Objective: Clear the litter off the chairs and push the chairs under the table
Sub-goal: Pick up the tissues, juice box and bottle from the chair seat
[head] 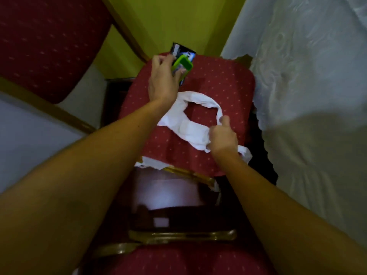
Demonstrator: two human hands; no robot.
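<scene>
Left hand [161, 80] grip on packet [182, 56], right hand [223, 135] clutching tissue [190, 130]

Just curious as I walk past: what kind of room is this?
Probably a banquet or function hall. The padded red chair with a gold frame, a second matching chair, and a table draped in a white embroidered tablecloth all suggest that.
</scene>
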